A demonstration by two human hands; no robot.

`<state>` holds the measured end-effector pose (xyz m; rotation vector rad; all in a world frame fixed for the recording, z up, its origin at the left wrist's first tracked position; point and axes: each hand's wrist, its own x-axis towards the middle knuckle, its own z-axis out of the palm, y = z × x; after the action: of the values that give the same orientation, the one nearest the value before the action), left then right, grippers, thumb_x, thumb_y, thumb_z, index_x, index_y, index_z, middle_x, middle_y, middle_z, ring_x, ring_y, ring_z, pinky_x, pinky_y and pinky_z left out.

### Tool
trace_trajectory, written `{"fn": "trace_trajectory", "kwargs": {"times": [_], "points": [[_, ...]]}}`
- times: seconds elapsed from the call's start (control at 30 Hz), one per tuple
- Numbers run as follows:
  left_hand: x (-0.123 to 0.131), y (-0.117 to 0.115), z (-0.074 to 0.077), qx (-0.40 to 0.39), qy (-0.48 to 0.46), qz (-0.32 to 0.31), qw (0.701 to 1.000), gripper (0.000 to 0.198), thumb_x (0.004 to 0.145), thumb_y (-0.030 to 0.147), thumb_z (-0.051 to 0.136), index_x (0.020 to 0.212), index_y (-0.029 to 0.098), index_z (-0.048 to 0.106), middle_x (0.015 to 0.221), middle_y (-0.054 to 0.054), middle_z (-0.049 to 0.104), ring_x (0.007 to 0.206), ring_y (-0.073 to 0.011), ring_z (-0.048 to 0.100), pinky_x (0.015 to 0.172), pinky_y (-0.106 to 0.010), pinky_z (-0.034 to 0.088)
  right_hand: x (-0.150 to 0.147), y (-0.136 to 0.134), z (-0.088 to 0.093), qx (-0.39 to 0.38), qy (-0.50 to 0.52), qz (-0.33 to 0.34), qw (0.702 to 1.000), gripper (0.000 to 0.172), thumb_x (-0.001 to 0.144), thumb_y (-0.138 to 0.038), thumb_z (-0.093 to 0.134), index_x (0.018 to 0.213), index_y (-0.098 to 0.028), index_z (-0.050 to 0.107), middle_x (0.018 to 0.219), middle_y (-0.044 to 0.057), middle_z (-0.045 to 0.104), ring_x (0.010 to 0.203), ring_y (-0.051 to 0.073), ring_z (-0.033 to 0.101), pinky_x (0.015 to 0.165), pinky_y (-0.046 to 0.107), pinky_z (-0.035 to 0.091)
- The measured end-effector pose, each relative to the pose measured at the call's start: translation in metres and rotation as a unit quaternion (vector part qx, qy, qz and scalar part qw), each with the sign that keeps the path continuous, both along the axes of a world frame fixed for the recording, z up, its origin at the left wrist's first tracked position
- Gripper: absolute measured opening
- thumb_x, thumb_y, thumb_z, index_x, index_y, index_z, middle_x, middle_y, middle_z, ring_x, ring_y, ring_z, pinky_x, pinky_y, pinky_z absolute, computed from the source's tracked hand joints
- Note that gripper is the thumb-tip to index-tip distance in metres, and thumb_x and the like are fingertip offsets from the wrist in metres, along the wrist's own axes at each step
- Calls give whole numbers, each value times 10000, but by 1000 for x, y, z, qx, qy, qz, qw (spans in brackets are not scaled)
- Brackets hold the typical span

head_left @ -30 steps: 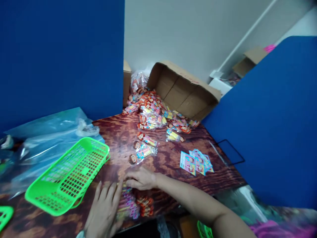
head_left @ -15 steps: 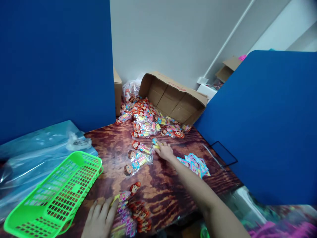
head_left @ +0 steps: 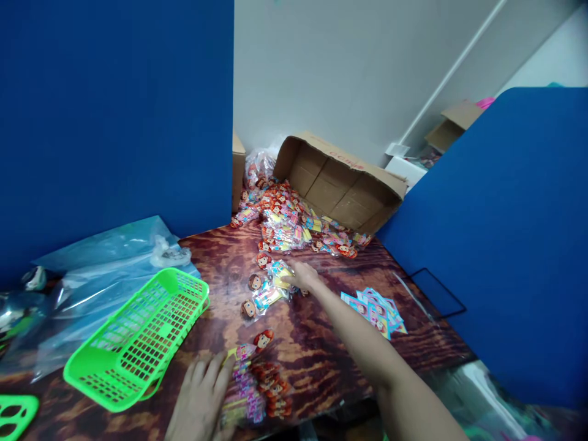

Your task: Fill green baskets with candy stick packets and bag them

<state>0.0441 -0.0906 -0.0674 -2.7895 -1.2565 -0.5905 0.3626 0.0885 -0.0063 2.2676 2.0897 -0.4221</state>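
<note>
My right hand reaches over the table and has its fingers closed on a clear packet with a cartoon doll figure; the fingers partly hide it. Just left of it lie a few more doll packets, brown-haired and red-haired, overlapping in a loose column. My left hand rests at the front with fingers stretched out, touching the edge of an overlapping row of red-haired doll packets. Its thumb is partly out of sight at the bottom.
A tipped cardboard box stands at the back, with a heap of doll packets before it. Printed cards lie to the right. A green basket and clear plastic bags are on the left. Blue partitions flank the table.
The view has shifted left. My right hand has drawn closer to the loose column, and its packet now overlaps the ones there. My left hand stays by the front row.
</note>
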Motion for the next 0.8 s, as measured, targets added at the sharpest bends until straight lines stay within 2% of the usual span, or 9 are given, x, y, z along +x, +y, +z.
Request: {"fn": "trace_trajectory", "kwargs": {"times": [0.13,0.2,0.27,0.4,0.5,0.63,0.73,0.8], "points": [[0,1,5,-7,0,6,1000,785,592,331,610,1329,177,389,1221,-102,544,1081,-301,448,961,-423,291,5,-1,2,63,25,6,998,144,789,-296,592,914,-226,601,954,45,649,845,180,600,674,246,386],[0,1,4,-7,0,2,1000,792,591,331,614,1332,169,388,1228,-105,536,1085,-303,443,968,-423,287,12,-1,7,92,46,14,995,98,811,-288,550,863,-216,592,897,33,642,784,160,585,648,234,377],[-1,1,1,-2,-2,-2,1000,795,595,336,617,1336,162,386,1233,-108,530,1090,-305,437,973,-424,285,22,-1,12,117,68,15,991,142,845,-290,480,905,-210,581,808,19,632,717,148,568,620,228,378],[-1,-1,-4,-10,-13,1,1000,817,572,308,615,1339,166,373,1236,-112,523,1091,-310,431,957,-434,305,42,-1,17,151,100,9,983,344,863,-213,344,1165,-169,503,754,14,623,646,141,559,582,228,408],[0,-2,-5,-18,-17,10,1000,814,554,274,605,1329,176,377,1229,-107,527,1084,-310,435,943,-435,321,47,-7,13,135,115,41,983,403,806,-134,356,1164,-177,537,745,-3,639,613,126,572,570,217,433],[0,-2,-1,-22,-12,6,1000,798,568,271,597,1327,180,366,1219,-105,537,1072,-300,448,940,-426,331,41,-20,9,110,85,85,987,378,756,-100,471,1101,-204,585,848,9,659,730,128,607,678,228,463],[0,-2,1,-26,-13,9,1000,793,584,299,603,1329,190,358,1221,-104,539,1062,-300,456,938,-427,334,37,-24,16,113,23,91,989,204,829,-204,495,985,-196,627,963,86,633,905,201,586,790,314,449],[1,-1,3,-27,-15,10,999,791,590,305,606,1332,191,355,1228,-105,537,1067,-301,455,941,-426,334,36,-22,24,113,-19,110,987,176,853,-283,504,908,-191,644,1081,135,591,1045,264,520,884,397,399]]}}
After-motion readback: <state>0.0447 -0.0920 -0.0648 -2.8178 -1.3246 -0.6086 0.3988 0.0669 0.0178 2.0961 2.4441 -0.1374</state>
